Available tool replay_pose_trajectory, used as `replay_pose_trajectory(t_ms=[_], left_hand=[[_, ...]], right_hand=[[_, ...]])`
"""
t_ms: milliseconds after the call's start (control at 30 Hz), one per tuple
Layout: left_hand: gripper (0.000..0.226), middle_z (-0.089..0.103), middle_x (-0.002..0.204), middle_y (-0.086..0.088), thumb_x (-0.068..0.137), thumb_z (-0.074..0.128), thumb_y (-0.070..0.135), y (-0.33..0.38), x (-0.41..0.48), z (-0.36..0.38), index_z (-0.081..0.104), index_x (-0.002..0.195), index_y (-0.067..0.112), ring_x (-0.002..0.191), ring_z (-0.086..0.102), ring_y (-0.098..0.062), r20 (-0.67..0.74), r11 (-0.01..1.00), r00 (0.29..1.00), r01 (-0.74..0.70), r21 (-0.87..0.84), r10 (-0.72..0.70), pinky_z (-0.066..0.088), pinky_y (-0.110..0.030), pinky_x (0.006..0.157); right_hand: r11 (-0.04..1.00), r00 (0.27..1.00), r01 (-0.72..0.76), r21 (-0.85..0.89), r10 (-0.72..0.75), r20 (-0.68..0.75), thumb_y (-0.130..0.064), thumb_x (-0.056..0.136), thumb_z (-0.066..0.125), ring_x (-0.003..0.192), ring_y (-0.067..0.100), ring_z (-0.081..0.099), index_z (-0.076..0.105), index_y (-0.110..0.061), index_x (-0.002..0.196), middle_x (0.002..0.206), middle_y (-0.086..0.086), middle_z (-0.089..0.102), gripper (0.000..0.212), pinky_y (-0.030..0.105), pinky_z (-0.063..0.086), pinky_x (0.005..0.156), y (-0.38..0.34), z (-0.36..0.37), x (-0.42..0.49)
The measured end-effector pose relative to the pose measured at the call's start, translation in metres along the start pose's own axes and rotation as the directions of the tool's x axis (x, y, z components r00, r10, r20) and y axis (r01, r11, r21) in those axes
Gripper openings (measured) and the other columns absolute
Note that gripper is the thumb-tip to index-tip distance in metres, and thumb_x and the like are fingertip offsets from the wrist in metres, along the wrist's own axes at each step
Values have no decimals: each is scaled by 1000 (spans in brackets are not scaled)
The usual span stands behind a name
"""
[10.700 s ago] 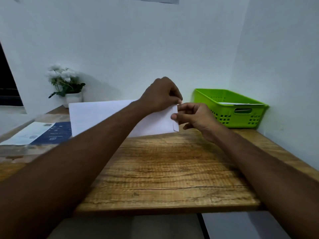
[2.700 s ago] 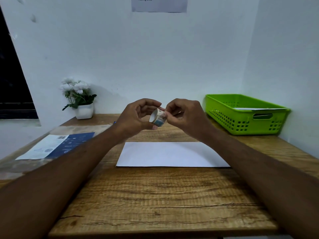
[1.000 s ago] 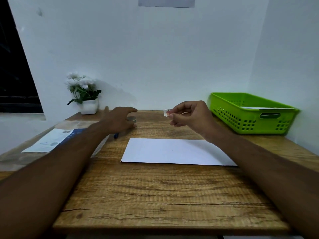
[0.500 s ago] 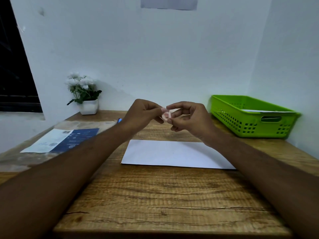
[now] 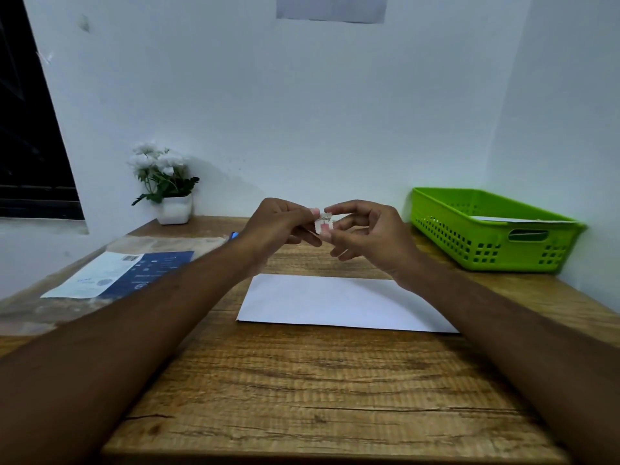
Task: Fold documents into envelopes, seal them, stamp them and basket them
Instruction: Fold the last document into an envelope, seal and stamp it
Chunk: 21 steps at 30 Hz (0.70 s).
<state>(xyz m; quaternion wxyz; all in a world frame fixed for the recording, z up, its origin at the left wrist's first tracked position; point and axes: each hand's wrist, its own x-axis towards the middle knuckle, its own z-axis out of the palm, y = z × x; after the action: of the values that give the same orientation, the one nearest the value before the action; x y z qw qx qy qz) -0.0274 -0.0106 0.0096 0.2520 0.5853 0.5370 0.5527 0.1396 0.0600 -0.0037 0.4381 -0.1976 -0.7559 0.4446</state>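
Observation:
A white envelope (image 5: pixel 335 302) lies flat on the wooden table (image 5: pixel 302 391), plain side up. Above its far edge, both hands meet around a small stamp (image 5: pixel 323 222) with toothed edges and pink print. My left hand (image 5: pixel 280 226) pinches its left side between thumb and fingertips. My right hand (image 5: pixel 365 234) pinches its right side, the other fingers loosely spread. The green plastic basket (image 5: pixel 486 250) stands at the back right, and the white edge of an envelope (image 5: pixel 510 219) shows inside it.
A blue and white printed sheet (image 5: pixel 124 275) lies at the left on a plastic-covered patch. A small white pot of white flowers (image 5: pixel 167 186) stands at the back left against the wall. A blue object (image 5: pixel 234 235) peeks out behind my left wrist.
A second ago my left hand rested on the table at the back left while my right held the stamp alone. It has since come back, and both hands now pinch the stamp.

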Motion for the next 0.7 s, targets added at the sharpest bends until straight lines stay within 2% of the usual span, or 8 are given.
replay_pose_trajectory(t_ms=[133,233,300,400,467,533,633,700], left_hand=[[42,74,89,-14,95,53,37,0,0,1,70,97,-2,81,71,-28,17,1000,1000,17,-17,-17,47,-39,90],[44,75,89,-8,94,52,43,0,-1,5,71,97,3,82,72,-26,60,999,998,34,10,-34,47,-38,89],[39,75,91,-4,93,54,42,-2,-3,7,71,100,7,85,72,-23,112,998,993,33,62,-40,49,-40,90],[25,74,94,0,88,64,34,-8,-7,13,74,100,13,89,68,-14,227,966,974,-68,248,10,51,-35,89],[23,73,98,3,87,67,33,-9,-10,23,74,101,16,89,65,-9,324,911,945,-172,376,45,51,-30,84],[27,73,99,6,85,67,39,-9,-13,36,75,101,19,88,64,-6,396,882,916,-235,408,61,51,-31,82],[35,71,96,9,79,69,50,-7,-15,58,74,98,22,86,62,-2,402,884,914,-223,411,44,50,-29,80],[42,69,94,11,75,69,59,-7,-13,71,73,96,24,85,60,-1,391,864,920,-219,453,28,50,-30,80]], right_hand=[[1000,999,-10,4,10,-46,-20,86,73,58,26,69,72,-6,99,82,8,75,19,40,59,63,1,-2,1],[999,996,-26,-31,23,-80,-18,89,70,57,26,68,72,-7,96,82,10,75,14,44,58,65,4,-7,3],[999,992,-35,-40,30,-120,-17,89,69,53,24,67,73,-8,94,80,10,74,11,37,56,60,4,-13,4],[998,980,-56,-32,49,-195,-15,89,69,47,17,64,73,-10,89,74,4,74,7,25,50,49,4,-25,5],[996,970,-80,-41,69,-235,-15,90,68,52,15,64,73,-13,86,75,2,73,7,23,48,49,5,-33,6],[988,960,-134,-73,111,-256,-17,89,67,66,12,63,73,-15,83,80,3,72,8,25,47,56,7,-41,4],[963,953,-235,-133,201,-229,-23,89,66,78,7,63,74,-15,87,85,-2,72,11,26,47,63,9,-55,3],[950,937,-293,-106,263,-229,-25,90,64,82,7,65,72,-18,85,86,-6,73,12,27,49,63,6,-67,0]])
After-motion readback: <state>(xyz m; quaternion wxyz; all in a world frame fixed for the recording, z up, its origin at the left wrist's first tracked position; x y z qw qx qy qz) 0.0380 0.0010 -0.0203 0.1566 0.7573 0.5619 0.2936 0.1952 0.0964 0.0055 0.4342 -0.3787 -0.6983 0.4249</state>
